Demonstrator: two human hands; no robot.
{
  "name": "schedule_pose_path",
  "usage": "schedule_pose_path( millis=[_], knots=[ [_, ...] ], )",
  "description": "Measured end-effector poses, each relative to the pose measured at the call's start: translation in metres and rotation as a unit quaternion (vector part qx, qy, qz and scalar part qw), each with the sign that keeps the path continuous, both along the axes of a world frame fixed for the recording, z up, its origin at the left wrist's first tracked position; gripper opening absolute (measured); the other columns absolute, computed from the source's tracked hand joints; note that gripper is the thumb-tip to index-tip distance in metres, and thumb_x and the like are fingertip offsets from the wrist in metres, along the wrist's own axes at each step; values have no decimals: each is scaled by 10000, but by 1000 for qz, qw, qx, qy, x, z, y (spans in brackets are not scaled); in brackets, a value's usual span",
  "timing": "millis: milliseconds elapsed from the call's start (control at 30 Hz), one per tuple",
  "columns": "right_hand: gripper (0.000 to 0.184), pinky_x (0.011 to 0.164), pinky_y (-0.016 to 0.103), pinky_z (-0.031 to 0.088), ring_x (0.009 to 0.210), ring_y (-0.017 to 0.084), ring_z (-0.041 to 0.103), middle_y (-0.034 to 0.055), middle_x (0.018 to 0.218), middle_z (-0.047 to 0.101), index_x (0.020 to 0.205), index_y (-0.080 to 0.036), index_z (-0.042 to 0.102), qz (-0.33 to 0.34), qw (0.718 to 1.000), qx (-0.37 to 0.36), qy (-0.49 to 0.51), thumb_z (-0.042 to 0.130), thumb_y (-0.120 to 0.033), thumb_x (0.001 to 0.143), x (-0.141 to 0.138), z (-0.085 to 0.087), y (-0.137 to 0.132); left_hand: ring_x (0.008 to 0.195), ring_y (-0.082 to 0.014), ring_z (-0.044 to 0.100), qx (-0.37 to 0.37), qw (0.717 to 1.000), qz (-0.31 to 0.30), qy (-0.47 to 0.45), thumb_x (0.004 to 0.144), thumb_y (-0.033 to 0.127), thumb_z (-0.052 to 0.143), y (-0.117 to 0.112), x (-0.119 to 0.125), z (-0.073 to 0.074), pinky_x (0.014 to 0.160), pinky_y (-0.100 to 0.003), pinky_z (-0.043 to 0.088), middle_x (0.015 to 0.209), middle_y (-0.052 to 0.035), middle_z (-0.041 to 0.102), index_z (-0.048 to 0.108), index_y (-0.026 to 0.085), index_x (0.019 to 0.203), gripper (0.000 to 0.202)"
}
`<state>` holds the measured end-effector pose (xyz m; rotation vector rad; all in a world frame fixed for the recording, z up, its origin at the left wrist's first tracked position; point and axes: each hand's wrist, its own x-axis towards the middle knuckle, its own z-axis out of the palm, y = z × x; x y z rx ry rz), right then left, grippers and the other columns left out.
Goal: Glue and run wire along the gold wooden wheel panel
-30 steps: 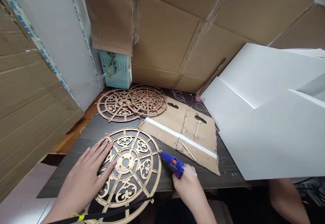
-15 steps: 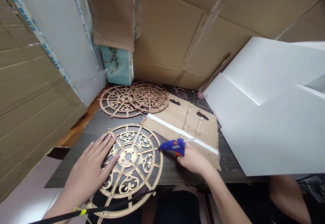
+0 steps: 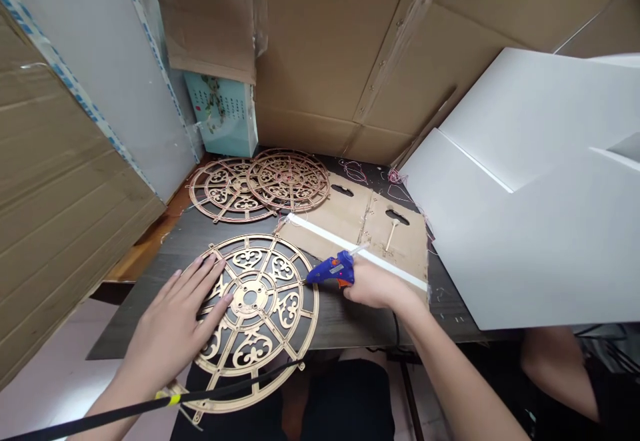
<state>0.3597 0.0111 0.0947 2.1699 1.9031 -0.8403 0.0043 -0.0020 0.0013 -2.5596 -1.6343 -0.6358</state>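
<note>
One flat left hand [image 3: 173, 324], right [image 3: 375, 283] gripping glue gun [image 3: 329, 269]

Cardboard wall [image 3: 310, 48] — pale floor [image 3: 60, 381], perhaps tiled

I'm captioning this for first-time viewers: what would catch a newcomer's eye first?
Probably the pale wooden openwork wheel, partly overhanging the near edge of the dark table, under the spread left hand. Next, the blue plastic glue gun in the right hand, its nozzle at the wheel's right side. Then the large, angular white panels filling the view's right.
</note>
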Motion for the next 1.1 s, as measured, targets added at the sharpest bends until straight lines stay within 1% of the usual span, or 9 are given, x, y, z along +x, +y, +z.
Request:
schedule_pose_path(
  millis=[133, 300, 433, 567, 633, 733, 833, 900, 1100],
  knots=[
    [282, 589, 221, 487, 557, 74, 539, -23, 762, 643, 1169, -128, 659, 66, 991, -114, 9, 697, -219, 904, 3, 8, 29, 1532, -295, 326, -6, 1000, -2, 1, 1057, 634, 322, 0, 1, 1, 1250, -555, 294, 1639, -87, 394, 379, 199, 1608, 705],
    [281, 559, 197, 473, 560, 62, 528, -32, 771, 614, 1202, -134, 628, 109, 980, -164, -13, 670, -267, 959, -1, 18, 42, 1537, -290, 317, -13, 1000, 5, 0, 1056, 653, 297, 0, 1, 2, 1260, -549, 270, 1637, -95, 400, 399, 180, 1598, 726],
    [284, 574, 206, 488, 571, 69, 539, -30, 764, 613, 1196, -132, 627, 121, 976, -176, -33, 665, -295, 968, -4, 22, 46, 1536, -285, 319, -14, 1000, 2, 3, 1054, 665, 270, 1, 1, 3, 1263, -536, 265, 1638, -109, 397, 404, 162, 1593, 750],
    [243, 645, 242, 515, 633, 90, 575, -9, 806, 645, 1131, -127, 656, 119, 982, -138, -46, 693, -260, 932, -8, 23, 46, 1536, -292, 319, -11, 1000, -6, 3, 1050, 670, 272, 2, -1, 3, 1256, -541, 275, 1640, -116, 391, 411, 160, 1590, 756],
    [243, 681, 242, 503, 704, 106, 601, 21, 898, 682, 1117, -139, 671, 107, 989, -95, -44, 710, -225, 892, -11, 25, 37, 1537, -299, 316, -11, 1000, -6, 0, 1049, 667, 275, 2, -1, 2, 1252, -549, 284, 1645, -114, 382, 409, 163, 1591, 752],
    [284, 659, 233, 442, 771, 147, 639, 68, 1011, 715, 1150, -177, 686, 62, 997, -27, -44, 675, -199, 867, -17, 23, 5, 1535, -304, 319, -18, 1000, -1, -5, 1047, 657, 301, 3, -1, 2, 1260, -549, 270, 1652, -111, 369, 391, 174, 1602, 741],
    [276, 673, 231, 403, 858, 174, 678, 86, 1027, 722, 1131, -192, 698, 23, 999, 14, -48, 579, -133, 888, -25, 10, -36, 1530, -307, 328, -19, 1000, 2, -8, 1043, 657, 308, 2, 0, 2, 1264, -547, 264, 1648, -107, 377, 392, 180, 1603, 740],
    [247, 680, 256, 372, 939, 218, 691, 135, 1055, 711, 1074, -155, 697, -15, 997, 33, -65, 540, -102, 892, -32, -2, -58, 1532, -303, 326, -19, 1000, 3, -6, 1044, 655, 300, 1, 1, 3, 1264, -545, 267, 1645, -101, 384, 398, 183, 1600, 736],
    [170, 573, 292, 200, 783, 213, 701, 95, 849, 708, 857, -185, 621, -94, 993, 45, -62, 475, -101, 877, -48, -26, -78, 1536, -287, 320, -23, 1000, 4, -2, 1051, 648, 296, -2, 2, 7, 1262, -543, 272, 1642, -96, 387, 393, 184, 1601, 726]
  ],
)
